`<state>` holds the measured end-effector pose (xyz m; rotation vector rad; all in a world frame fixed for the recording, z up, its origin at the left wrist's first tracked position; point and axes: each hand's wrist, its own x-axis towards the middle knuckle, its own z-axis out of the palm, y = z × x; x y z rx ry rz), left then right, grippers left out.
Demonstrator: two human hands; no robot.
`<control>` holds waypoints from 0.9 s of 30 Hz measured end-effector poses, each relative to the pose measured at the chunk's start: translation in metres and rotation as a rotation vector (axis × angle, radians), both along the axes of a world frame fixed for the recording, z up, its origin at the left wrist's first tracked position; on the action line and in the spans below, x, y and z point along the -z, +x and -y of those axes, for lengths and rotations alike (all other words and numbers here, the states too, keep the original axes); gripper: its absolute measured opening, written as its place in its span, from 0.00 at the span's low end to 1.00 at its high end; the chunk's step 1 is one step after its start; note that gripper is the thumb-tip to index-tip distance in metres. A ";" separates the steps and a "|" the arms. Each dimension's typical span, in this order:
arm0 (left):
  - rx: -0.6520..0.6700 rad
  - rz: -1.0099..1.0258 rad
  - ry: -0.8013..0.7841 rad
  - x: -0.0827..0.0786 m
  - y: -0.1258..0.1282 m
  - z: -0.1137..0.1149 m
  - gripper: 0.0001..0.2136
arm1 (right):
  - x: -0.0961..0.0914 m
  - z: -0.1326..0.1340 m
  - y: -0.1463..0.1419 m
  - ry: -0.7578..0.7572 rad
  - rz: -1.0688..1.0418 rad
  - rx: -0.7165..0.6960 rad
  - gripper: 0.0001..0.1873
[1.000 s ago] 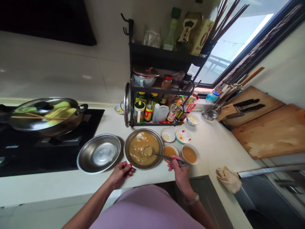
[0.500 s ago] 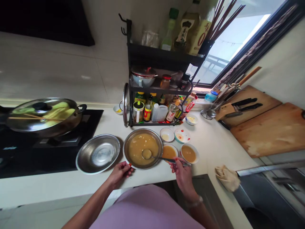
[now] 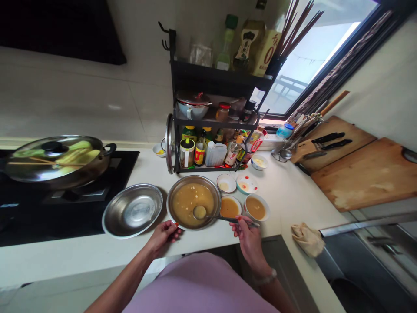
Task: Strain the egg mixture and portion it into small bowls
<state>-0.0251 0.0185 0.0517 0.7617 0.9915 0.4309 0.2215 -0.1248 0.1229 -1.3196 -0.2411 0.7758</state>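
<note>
A round metal basin (image 3: pixel 169 208) of brownish soup with pale bits stands on the counter in front of me. My left hand (image 3: pixel 165 235) grips its near left rim, thumb on the edge and fingers curled beneath. A ladle (image 3: pixel 217 217) is in my right hand (image 3: pixel 246 234), held by its dark handle. The ladle's bowl lies in the soup, near the middle front of the basin. Just right of the basin are a bowl of brown soup (image 3: pixel 230 208) and a second soup bowl (image 3: pixel 256 208). The ladle's handle passes over the front of the first one.
An empty metal basin (image 3: pixel 112 206) sits left. Two small bowls, one white (image 3: pixel 226 183) and one patterned (image 3: pixel 247 184), stand behind the soup bowls. A black rack (image 3: pixel 215 171) holds bottles behind. A lidded pan (image 3: pixel 94 167) is on the stove; a cloth (image 3: pixel 308 239) lies right.
The view has shifted slightly. My left hand stays on the basin's rim, and my right hand still holds the ladle in the soup, with hardly any movement.
</note>
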 end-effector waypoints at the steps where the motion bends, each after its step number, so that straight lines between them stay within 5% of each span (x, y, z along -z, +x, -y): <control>1: 0.001 -0.002 -0.001 0.000 0.000 0.000 0.20 | 0.000 0.001 0.000 0.002 0.009 -0.001 0.15; 16: 0.023 0.033 0.025 0.000 -0.001 0.000 0.20 | -0.016 0.017 0.014 0.059 0.200 0.107 0.14; 27: 0.060 0.027 0.030 0.004 -0.003 -0.003 0.18 | -0.030 0.068 0.083 0.017 0.317 0.450 0.19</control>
